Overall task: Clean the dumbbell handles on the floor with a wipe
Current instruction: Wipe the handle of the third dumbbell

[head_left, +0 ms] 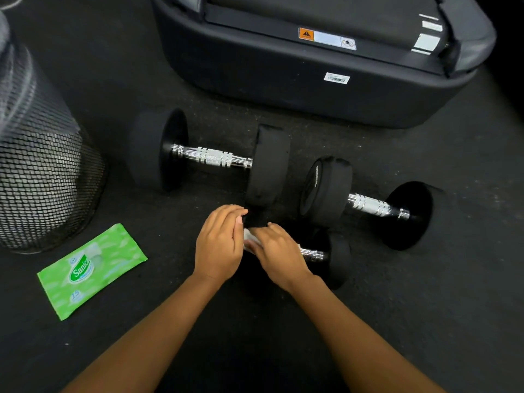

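Clutching wipe (249,241) on dumbbell handle (310,253), right hand (279,253), left hand (219,245) gripping weight (255,219)

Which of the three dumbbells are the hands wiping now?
The smallest dumbbell, nearest the person: the left hand grips its end, the right hand holds a wipe on its handle. Both larger dumbbells lie untouched.
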Available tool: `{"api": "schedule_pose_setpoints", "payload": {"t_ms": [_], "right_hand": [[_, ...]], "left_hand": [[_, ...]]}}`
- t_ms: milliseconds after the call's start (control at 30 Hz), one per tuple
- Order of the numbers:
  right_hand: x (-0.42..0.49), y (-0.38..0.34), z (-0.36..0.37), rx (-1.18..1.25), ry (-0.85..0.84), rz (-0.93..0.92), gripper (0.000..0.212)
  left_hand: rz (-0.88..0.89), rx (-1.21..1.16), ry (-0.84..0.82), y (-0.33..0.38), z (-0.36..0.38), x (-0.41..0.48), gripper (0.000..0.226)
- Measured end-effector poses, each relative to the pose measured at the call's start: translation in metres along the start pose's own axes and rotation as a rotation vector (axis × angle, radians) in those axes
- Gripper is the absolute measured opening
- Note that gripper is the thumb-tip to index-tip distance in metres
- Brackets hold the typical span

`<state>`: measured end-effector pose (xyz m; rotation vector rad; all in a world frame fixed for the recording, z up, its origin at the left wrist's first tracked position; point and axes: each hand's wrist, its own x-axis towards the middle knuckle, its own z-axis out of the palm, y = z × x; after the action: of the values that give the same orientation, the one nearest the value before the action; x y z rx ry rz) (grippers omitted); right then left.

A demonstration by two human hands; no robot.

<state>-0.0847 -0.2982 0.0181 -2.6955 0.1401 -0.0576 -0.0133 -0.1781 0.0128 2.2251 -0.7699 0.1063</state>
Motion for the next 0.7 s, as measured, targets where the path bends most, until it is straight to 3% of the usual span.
{"api": "schedule_pose_setpoints", "payload": {"t_ms": [233,367,433,567,633,700], "right_hand": [[-0.016,0.002,0.004,-0.016,0.098,-0.117,0.029],[-0.007,-0.004,0.007,-0.020,0.141,-0.066,0.021],[-0.001,-0.002,0.000,0.065,0.043,-0.025,0.024],[0.014,0.009,-0.011,0.281,-0.314,0.215,0.036],[0.017,0.009,-0.011,0.312,-0.358,0.264,0.037],[0.013,0.004,-0.010,0.236,-0.283,0.223,0.035]], "left_hand": [[-0.008,-0.009,0.003,0.002,-0.001,0.000,0.039],[-0.002,-0.008,-0.003,0.002,-0.002,0.000,0.039],[-0.004,-0.002,-0.008,0.001,-0.002,0.000,0.039],[-0.008,0.000,-0.013,0.001,-0.002,0.000,0.040],[-0.008,-0.002,-0.015,0.001,-0.001,0.000,0.041],[-0.014,-0.004,-0.015,0.000,-0.001,0.000,0.041]]}}
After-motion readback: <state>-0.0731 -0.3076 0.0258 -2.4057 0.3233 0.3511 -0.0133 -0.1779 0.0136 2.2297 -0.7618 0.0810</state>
